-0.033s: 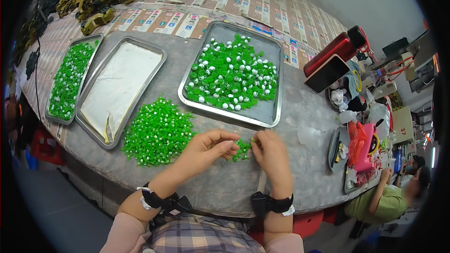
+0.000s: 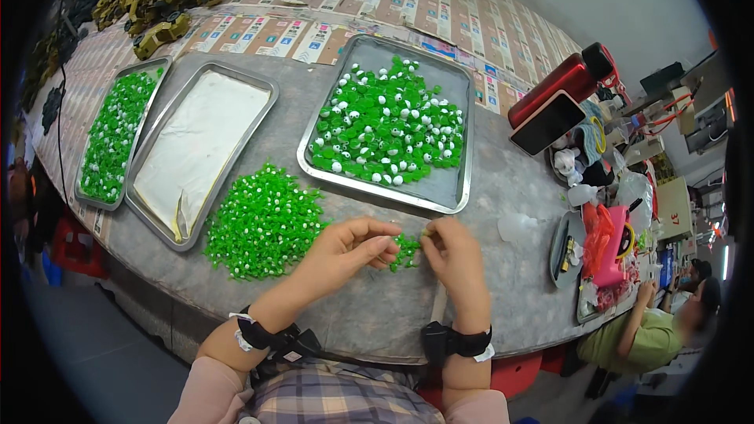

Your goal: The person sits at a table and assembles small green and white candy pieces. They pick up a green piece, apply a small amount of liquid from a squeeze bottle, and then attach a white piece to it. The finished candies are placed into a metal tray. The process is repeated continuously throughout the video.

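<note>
My left hand (image 2: 345,250) is closed in a loose pinch, thumb against curled fingers. Whatever it holds is too small or hidden to make out. My right hand (image 2: 454,255) pinches too, with a tiny greenish bit at its fingertips that I cannot name. Between the hands, on the table, lies a small cluster of green plastic pieces (image 2: 406,253). Left of my left hand spreads a big heap of small green and white plastic pieces (image 2: 263,224). Beyond my hands a metal tray (image 2: 465,149) carries larger green pieces with white, dark-dotted eyeball-like balls (image 2: 385,122).
At left stand a metal tray lined with white sheet (image 2: 200,126) and a narrow tray of green pieces (image 2: 118,137). Yellow toy vehicles (image 2: 161,35) pile up at far left. A red bottle (image 2: 554,90) and a phone (image 2: 548,123) stand right. Another person (image 2: 640,338) sits farther right.
</note>
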Available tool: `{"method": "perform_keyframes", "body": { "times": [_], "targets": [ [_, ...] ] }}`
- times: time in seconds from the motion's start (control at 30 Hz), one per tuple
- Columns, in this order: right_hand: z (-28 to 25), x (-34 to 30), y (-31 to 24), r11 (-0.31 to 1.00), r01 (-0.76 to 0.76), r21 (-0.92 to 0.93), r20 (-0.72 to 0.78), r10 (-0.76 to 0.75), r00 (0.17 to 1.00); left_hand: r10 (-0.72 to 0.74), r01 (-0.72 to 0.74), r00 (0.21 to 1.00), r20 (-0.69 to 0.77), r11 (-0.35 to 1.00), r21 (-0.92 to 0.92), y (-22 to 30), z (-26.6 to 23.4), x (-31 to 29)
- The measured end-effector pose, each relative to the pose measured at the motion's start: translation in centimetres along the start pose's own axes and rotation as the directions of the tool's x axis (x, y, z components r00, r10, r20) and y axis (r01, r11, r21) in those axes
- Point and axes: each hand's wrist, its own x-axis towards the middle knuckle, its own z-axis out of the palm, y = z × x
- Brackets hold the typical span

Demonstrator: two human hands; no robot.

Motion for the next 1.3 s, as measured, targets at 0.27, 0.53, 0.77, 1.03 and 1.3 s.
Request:
{"method": "perform_keyframes", "body": {
  "times": [0.27,0.53,0.77,1.03,1.3],
  "targets": [
    [0.4,-0.2,-2.6,0.833,0.037,0.552,0.034,-0.067,0.997,-0.198,0.191,0.98,0.004,0.944,-0.267,0.0,1.0,-0.1],
    [-2.5,-0.8,-0.9,0.936,0.181,0.303,-0.631,0.054,0.774,-0.182,0.144,0.979,-0.087,0.931,-0.335,-0.9,-0.1,-0.3],
    [-5.1,-1.6,8.5,0.942,-0.239,0.236,-0.587,0.335,0.737,-0.153,0.102,0.981,-0.119,0.928,-0.357,0.0,0.1,-0.9],
    [-5.0,-0.4,1.4,0.826,-0.042,0.563,-0.415,0.326,0.85,-0.164,0.112,0.982,-0.093,0.905,-0.41,-1.2,-0.6,-0.5],
    [-2.7,-0.7,-4.8,0.798,0.199,0.569,-0.589,0.226,0.776,-0.242,0.176,0.965,-0.105,0.888,-0.425,-0.6,-0.6,-0.6]
  ]
}}
